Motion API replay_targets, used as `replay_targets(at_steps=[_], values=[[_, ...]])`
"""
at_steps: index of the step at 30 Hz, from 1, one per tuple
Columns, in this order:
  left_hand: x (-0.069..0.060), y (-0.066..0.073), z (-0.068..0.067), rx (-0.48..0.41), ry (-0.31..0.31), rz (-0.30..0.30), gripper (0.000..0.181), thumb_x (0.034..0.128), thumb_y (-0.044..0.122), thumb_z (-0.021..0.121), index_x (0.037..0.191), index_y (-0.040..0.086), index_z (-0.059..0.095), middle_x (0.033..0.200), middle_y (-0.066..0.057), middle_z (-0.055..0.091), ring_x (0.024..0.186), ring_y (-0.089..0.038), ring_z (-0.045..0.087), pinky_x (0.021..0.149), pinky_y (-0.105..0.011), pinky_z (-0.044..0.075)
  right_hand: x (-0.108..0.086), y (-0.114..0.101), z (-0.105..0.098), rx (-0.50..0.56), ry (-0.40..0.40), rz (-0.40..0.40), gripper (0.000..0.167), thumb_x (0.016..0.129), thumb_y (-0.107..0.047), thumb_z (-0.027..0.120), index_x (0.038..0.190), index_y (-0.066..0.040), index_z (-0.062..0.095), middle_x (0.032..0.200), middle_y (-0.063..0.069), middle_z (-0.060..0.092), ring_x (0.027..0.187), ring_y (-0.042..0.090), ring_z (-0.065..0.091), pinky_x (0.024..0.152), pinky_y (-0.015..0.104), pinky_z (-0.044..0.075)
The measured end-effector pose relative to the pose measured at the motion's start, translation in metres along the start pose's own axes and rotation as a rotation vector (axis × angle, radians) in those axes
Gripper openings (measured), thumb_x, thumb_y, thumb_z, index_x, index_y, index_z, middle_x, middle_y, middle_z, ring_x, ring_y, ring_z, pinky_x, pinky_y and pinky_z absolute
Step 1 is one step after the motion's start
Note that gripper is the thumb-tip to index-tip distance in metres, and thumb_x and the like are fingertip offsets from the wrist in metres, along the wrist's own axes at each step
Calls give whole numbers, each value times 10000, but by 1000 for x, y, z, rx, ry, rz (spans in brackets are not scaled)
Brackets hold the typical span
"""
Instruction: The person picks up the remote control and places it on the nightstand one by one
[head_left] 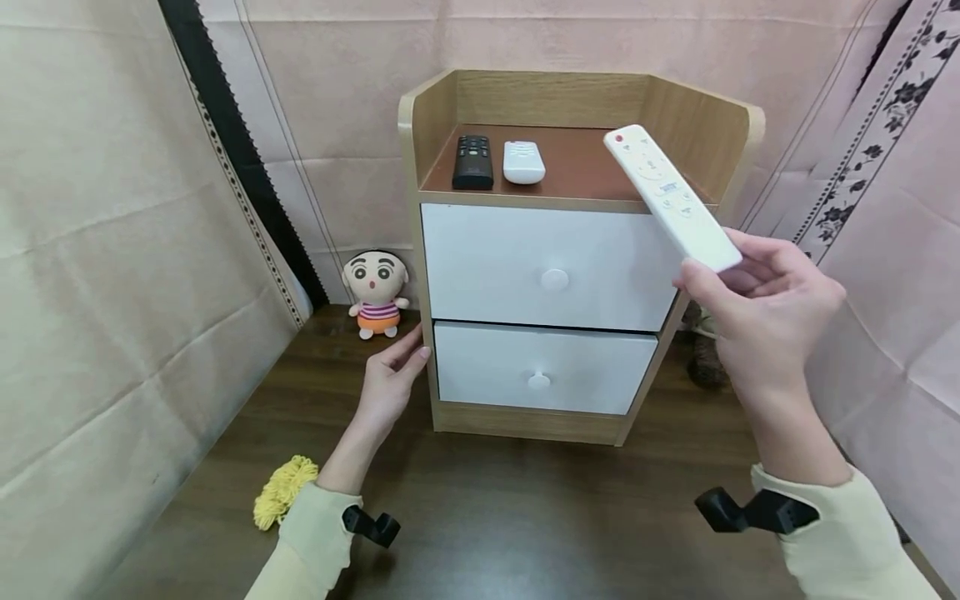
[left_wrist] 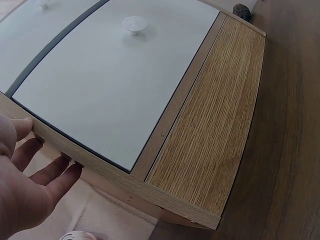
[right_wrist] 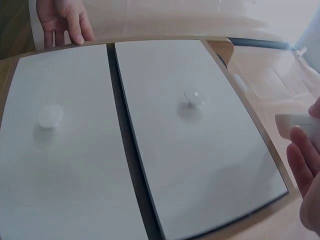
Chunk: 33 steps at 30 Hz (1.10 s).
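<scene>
My right hand (head_left: 780, 308) holds a long white remote control (head_left: 678, 204) by its lower end, thumb on one side and fingers on the other. The remote is tilted in front of the right part of a small wooden cabinet (head_left: 528, 423). My left hand (head_left: 388, 383) rests against the cabinet's left side; in the left wrist view its thumb lies at the front edge, with fingertips touching the side panel (left_wrist: 107, 182). On the brown top shelf (head_left: 581, 162) lie a black remote (head_left: 473, 162) and a short white remote (head_left: 523, 162), side by side.
The cabinet's two white drawers (head_left: 480, 267) with round knobs are closed. A cartoon doll (head_left: 377, 296) stands left of the cabinet, and a yellow yarn bundle (head_left: 285, 492) lies beside my left sleeve. Behind the right hand is a partly hidden brown object (head_left: 707, 364). Pale cloth surrounds the table.
</scene>
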<state>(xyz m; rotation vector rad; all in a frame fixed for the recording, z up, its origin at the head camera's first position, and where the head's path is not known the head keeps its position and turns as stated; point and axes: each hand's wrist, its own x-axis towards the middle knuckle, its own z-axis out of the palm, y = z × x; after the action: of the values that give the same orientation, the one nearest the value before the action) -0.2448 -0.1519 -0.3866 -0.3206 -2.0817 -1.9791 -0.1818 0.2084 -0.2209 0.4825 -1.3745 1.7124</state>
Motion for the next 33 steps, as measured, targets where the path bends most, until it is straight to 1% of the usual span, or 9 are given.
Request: replay_targets(at_steps=[3, 7, 10, 14, 18, 24, 26, 29, 33], values=[[0, -1, -1, -3, 4, 1, 452, 1039, 93, 618, 1477, 25, 534, 1479, -111, 557, 1334, -219, 519, 1094, -407, 435, 4, 3, 15, -62, -12, -17, 343, 700, 169, 790, 1029, 94, 729, 897, 132, 758, 634, 146, 728, 589, 217, 580], [0, -2, -2, -4, 2, 3, 452, 1042, 93, 612, 1480, 23, 529, 1483, -113, 553, 1343, -220, 514, 1101, -414, 428, 10, 5, 30, -267, -12, -62, 325, 725, 64, 828, 1036, 39, 741, 929, 58, 751, 672, 89, 716, 639, 165, 568], [0, -2, -2, -10, 0, 7, 447, 1040, 91, 614, 1475, 23, 536, 1472, -114, 564, 1330, -216, 528, 1085, -374, 445, 16, 5, 41, -376, -3, -112, 313, 725, -10, 854, 1019, 9, 749, 898, 25, 752, 656, 64, 692, 649, 137, 546], [1, -1, -1, -23, 4, 16, 437, 1037, 71, 610, 1464, 6, 543, 1450, -137, 578, 1311, -216, 542, 1036, -277, 475, 26, 7, 56, -421, -4, -191, 299, 731, -58, 854, 997, 29, 748, 923, 92, 771, 626, 54, 668, 625, 133, 534], [1, -3, 0, -30, 12, 22, 431, 1031, 50, 611, 1454, -4, 550, 1431, -158, 589, 1285, -209, 558, 988, -210, 485, 34, 8, 72, -494, 3, -199, 278, 750, -129, 831, 971, 15, 744, 914, 112, 771, 616, 37, 635, 616, 124, 516], [2, -4, 1, -30, 13, 25, 430, 1030, 46, 611, 1452, -8, 549, 1433, -161, 585, 1258, -178, 574, 974, -197, 490, 43, 10, 89, -669, -16, -217, 304, 771, -206, 792, 968, 18, 735, 794, 126, 742, 603, -81, 561, 605, 121, 455], [2, -3, 1, -29, 13, 27, 430, 1029, 45, 612, 1451, -10, 549, 1431, -163, 586, 1256, -179, 577, 973, -195, 491, 46, 10, 92, -730, -31, -212, 320, 776, -230, 786, 976, 14, 736, 783, 124, 744, 604, -98, 542, 645, 139, 424], [1, -2, 2, -25, 17, 35, 426, 1025, 38, 615, 1444, -12, 557, 1424, -164, 592, 1252, -187, 579, 971, -195, 492, 49, 10, 98, -802, -59, -190, 325, 779, -264, 768, 972, -4, 737, 794, 110, 753, 657, -3, 584, 745, 237, 406], [1, -2, 2, -32, 15, 34, 421, 1027, 35, 612, 1443, -8, 561, 1426, -155, 593, 1256, -178, 577, 977, -203, 492, 53, 10, 104, -876, -113, -189, 341, 783, -274, 749, 969, 12, 732, 831, 135, 754, 773, 251, 632, 805, 380, 410]])
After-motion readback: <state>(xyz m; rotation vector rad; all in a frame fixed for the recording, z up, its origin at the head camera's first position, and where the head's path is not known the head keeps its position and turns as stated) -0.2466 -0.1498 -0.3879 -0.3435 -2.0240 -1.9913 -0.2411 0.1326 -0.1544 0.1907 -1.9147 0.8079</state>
